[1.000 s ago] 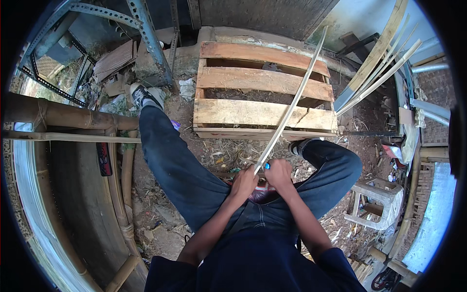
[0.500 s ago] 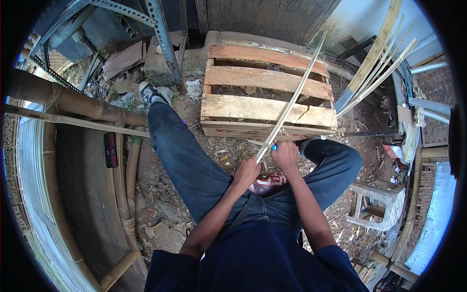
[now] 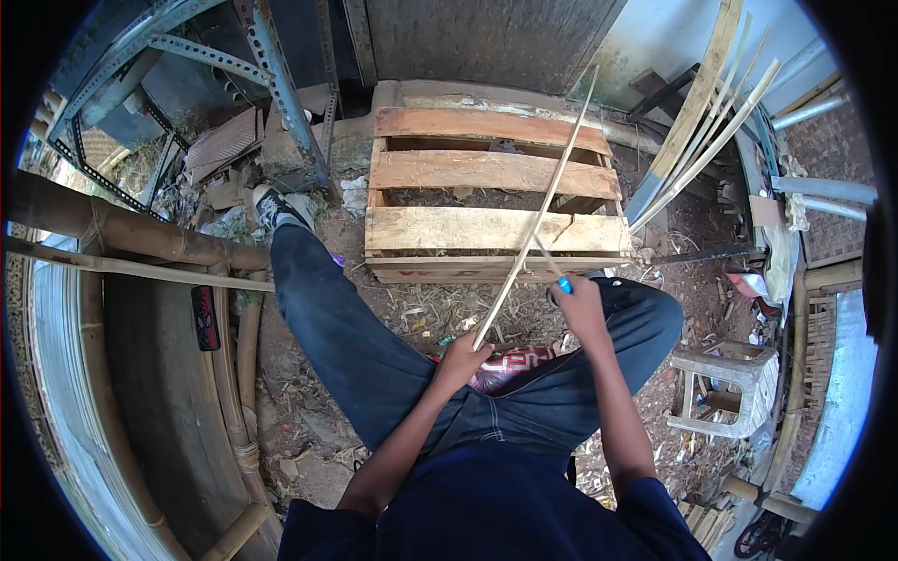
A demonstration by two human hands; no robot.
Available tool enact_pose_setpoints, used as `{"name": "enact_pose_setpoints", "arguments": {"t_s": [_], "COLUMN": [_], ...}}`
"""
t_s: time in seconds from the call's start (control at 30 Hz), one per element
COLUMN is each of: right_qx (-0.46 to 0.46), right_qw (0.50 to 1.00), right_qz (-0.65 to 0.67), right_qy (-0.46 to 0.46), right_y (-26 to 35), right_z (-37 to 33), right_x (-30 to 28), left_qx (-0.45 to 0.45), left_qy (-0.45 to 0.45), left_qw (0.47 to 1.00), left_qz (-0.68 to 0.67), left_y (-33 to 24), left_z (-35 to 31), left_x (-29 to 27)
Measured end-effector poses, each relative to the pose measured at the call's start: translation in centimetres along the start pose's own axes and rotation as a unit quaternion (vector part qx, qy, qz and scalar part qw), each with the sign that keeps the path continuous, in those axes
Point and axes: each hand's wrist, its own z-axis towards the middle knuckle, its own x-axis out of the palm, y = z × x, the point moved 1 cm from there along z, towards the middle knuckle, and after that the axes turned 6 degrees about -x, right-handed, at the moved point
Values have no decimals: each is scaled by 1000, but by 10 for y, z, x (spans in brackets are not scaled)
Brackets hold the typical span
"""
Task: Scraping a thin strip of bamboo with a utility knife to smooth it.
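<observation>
A long, thin strip of pale bamboo or wood slants from my lap up and away, over the slatted wooden crate. My left hand is closed round its near end, low between my thighs. In my right hand is a knife with a blue handle. Its thin blade, slightly blurred, points up and left toward the strip's middle; whether the edge touches it I cannot tell. Beneath the hands, a red and white patterned cloth lies between my legs.
Long strips lean at the right by the wall. A worn plastic stool stands on the littered ground at my right. To the left are bamboo rails and a phone. A perforated metal frame rises at the far left.
My right hand with the knife has moved right, away from my left hand, and the blade now shows. The left hand and the strip's near end have come lower. The whole view has shifted slightly.
</observation>
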Motion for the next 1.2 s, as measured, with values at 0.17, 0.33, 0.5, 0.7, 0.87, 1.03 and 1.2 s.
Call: {"name": "enact_pose_setpoints", "arguments": {"t_s": [0.17,0.33,0.5,0.7,0.87,1.03,1.2], "right_qx": [-63,-27,58,22,-19,-78,51], "right_qw": [983,985,996,977,967,959,982], "right_qz": [-22,-45,-69,-39,-34,-140,-138], "right_qy": [169,165,16,209,252,233,115], "right_y": [17,21,-30,5,30,36,6], "right_z": [-43,-28,43,-14,-54,-36,-7], "right_x": [74,75,31,58,85,82,79], "left_qx": [26,29,52,24,6,16,40], "left_qy": [-9,-49,-52,-57,-43,-87,-100], "left_qw": [1000,995,982,993,990,981,979], "left_qz": [12,80,175,101,133,175,172], "left_y": [3,0,-6,-10,0,10,9], "left_z": [-1,-4,-16,-9,-6,2,-1], "left_x": [1,4,15,10,8,11,12]}}
